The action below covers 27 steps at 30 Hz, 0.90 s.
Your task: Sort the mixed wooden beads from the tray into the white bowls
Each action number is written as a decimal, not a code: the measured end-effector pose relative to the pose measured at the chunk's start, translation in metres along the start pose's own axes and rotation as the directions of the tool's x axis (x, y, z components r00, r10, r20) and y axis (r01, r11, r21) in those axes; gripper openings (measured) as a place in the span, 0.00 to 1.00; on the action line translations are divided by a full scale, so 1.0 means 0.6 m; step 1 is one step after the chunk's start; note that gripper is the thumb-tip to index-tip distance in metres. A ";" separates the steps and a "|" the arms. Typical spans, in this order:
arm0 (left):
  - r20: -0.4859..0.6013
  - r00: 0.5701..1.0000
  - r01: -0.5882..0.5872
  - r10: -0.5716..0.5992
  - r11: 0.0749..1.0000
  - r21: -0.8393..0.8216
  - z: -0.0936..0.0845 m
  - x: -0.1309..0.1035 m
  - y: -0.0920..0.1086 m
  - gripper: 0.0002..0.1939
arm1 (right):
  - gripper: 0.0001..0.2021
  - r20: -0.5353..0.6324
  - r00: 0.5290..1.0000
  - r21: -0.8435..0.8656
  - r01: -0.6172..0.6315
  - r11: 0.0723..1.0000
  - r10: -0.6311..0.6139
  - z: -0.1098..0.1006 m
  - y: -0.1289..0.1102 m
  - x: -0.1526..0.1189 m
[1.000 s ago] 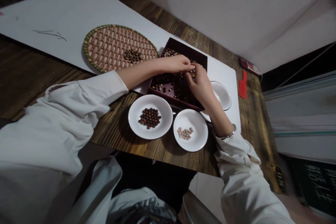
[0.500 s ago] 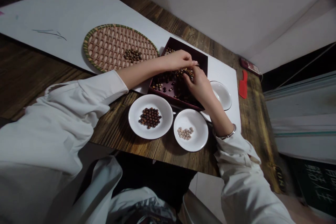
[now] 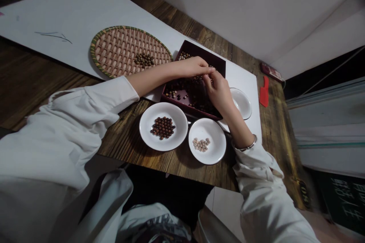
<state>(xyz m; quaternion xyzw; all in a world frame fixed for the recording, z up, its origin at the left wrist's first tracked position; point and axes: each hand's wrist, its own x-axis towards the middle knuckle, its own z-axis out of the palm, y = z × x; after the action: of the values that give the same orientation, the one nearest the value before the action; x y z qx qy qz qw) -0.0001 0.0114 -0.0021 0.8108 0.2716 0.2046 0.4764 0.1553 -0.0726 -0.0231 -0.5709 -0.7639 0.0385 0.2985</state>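
Observation:
Over a dark maroon box (image 3: 186, 109) of mixed beads, my two hands meet fingertip to fingertip. My left hand (image 3: 196, 66) reaches across from the left with its fingers drawn together. Bent into a pinch, the fingers of my right hand (image 3: 219, 89) touch those of the left. Whatever is between the fingertips is too small or hidden. Brown, yellowish and pale beads (image 3: 172, 94) lie in the box, partly covered by my hands. Just in front stand a white dish (image 3: 146, 133) of dark brown beads (image 3: 163, 127) and another white dish (image 3: 216, 153) of pale beads (image 3: 201, 144).
A round woven tray (image 3: 114, 49) with olive-brown beads (image 3: 144, 60) lies left of the box. Behind my right wrist is a third white dish (image 3: 242, 102). A red tag-like piece (image 3: 264, 93) and a dark red device (image 3: 270, 71) lie at the table's right.
My right hand has shifted slightly up and right, and its fingers have come up against my left fingertips. The dishes, tray and box stay where they were.

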 end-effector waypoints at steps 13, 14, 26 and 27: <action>0.068 0.997 0.056 -0.043 0.976 -0.210 0.003 -0.003 -0.001 0.24 | 0.17 -0.074 0.997 0.143 -0.019 0.990 0.030 -0.011 -0.007 -0.002; 0.069 0.997 0.055 -0.041 0.977 -0.208 0.003 -0.004 0.000 0.24 | 0.17 -0.077 0.997 0.134 -0.012 0.991 0.023 -0.011 -0.006 -0.002; 0.097 0.993 0.090 -0.072 0.977 -0.196 0.004 -0.006 0.000 0.23 | 0.08 -0.138 0.990 0.124 0.047 0.991 -0.030 -0.015 -0.011 -0.001; 0.095 0.993 0.089 -0.072 0.976 -0.200 0.004 -0.006 0.000 0.23 | 0.08 -0.142 0.989 0.116 0.053 0.992 -0.036 -0.016 -0.012 -0.001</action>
<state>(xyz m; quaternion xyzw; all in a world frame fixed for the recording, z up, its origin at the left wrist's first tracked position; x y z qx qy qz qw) -0.0013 0.0076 -0.0034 0.7542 0.2607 0.1763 0.5764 0.1538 -0.0783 -0.0125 -0.5362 -0.7500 0.0373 0.3856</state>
